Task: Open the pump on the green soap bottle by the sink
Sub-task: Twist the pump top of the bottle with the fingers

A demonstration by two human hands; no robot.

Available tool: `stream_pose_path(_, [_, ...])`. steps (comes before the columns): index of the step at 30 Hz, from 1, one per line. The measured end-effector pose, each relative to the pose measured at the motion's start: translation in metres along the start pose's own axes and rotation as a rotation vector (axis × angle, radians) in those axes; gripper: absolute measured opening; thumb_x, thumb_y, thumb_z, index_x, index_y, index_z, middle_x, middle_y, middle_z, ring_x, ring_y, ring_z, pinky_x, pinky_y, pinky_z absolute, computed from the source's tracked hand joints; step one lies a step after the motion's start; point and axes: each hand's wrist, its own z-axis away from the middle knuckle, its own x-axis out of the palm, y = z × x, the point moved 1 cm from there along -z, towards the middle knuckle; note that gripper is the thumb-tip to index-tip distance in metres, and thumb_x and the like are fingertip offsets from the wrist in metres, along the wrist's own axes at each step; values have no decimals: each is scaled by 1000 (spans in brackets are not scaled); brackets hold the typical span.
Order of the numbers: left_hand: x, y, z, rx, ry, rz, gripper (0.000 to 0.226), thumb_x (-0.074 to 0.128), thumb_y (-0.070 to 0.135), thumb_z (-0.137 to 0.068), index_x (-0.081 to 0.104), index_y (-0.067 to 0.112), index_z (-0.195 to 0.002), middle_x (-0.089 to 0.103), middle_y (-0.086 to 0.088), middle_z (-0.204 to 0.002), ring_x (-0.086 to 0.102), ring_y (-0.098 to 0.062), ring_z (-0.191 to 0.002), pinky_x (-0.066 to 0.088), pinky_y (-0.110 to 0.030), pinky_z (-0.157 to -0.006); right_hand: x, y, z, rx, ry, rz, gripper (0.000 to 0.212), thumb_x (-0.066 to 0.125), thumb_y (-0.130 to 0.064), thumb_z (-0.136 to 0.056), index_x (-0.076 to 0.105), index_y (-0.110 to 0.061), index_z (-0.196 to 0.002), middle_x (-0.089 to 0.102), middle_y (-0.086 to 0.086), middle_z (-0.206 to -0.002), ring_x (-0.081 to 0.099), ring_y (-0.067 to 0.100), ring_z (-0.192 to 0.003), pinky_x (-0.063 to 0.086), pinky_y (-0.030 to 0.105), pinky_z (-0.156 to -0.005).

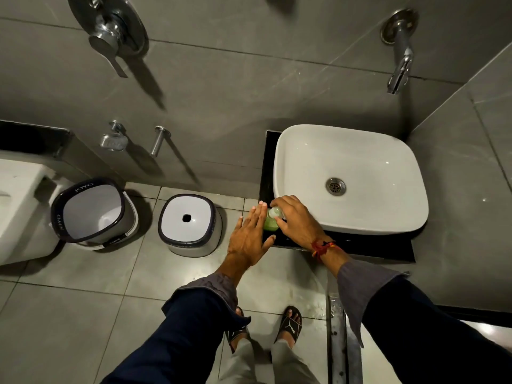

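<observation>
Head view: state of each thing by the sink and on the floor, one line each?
green soap bottle: upright on the black counter, beside the sink.
right hand: fingers on the pump top.
left hand: flat against the bottle's side.
sink: empty, dry.
wall tap: not running.
bucket: upright, empty.
stool: upright on the floor.

Sink [279,173] wall crowds bottle [270,223]; left side open.
</observation>
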Motion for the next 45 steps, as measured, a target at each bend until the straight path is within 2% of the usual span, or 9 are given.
stream_pose_path(10, [0,-2,-1,14,-4,0,84,38,55,-100,-6,19,-161,-4,0,-171,0,-21,-157,9,-48,-125,13,1,-15,-2,-116,127,28,64,-16,-91,58,-8,-117,61,10,-116,53,23,-110,46,29,-91])
stream_pose_path(17, [2,0,-3,-2,-15,-25,83,39,58,-100,0,17,-161,-4,-3,-170,0,-22,-157,4,-48,-125,20,-9,-21,57,-155,519,35,55,-32,-98,57,-5,-120,65,13,-117,58,24,-107,54,31,-83])
stream_pose_path(21, [4,-1,-2,-1,-24,-63,82,40,57,-100,4,16,-162,-7,-1,-170,-2,-21,-157,6,-49,-125,19,-13,-14,142,-61,372,54,57,-49,-92,57,-4,-120,62,14,-113,59,27,-103,56,35,-75])
stream_pose_path(24, [2,0,-3,-2,-24,-65,82,39,58,-100,5,15,-162,-6,-1,-170,-1,-21,-157,8,-50,-126,18,-10,-7,104,-31,190,53,67,-30,-85,53,-4,-129,56,13,-120,55,27,-110,57,37,-83])
stream_pose_path(29, [3,3,-1,-18,-33,-74,86,42,57,-99,0,14,-161,-3,-4,-170,2,-22,-157,6,-49,-125,19,-5,-5,183,-24,114,28,62,-25,-91,63,-3,-108,60,13,-105,62,28,-92,51,32,-72])
stream_pose_path(34, [0,4,-1,-28,-25,-68,89,45,55,-99,-4,17,-161,-6,-2,-170,-1,-20,-157,6,-51,-126,21,-17,-12,404,20,256,58,57,-61,-89,68,-4,-85,68,14,-82,62,27,-67,44,29,-54])
stream_pose_path(37, [0,4,-1,-36,-32,-58,89,45,56,-99,-5,16,-161,-7,-2,-170,-3,-19,-157,7,-50,-127,24,-25,-3,429,149,136,53,60,-54,-88,63,-4,-106,65,13,-99,66,30,-85,51,31,-64])
stream_pose_path(40, [0,5,-2,-37,-38,-71,91,43,60,-99,-7,16,-161,-8,-2,-170,-2,-19,-157,6,-49,-126,26,-28,0,363,132,-69,55,67,-28,-88,47,-6,-135,59,14,-128,58,28,-116,52,35,-91])
stream_pose_path(45, [1,6,-1,-40,-25,-76,92,45,61,-99,-4,15,-161,-5,-3,-170,0,-20,-157,8,-50,-126,27,-29,-4,394,134,-89,44,64,-25,-93,50,-5,-129,61,16,-122,58,30,-112,54,38,-91])
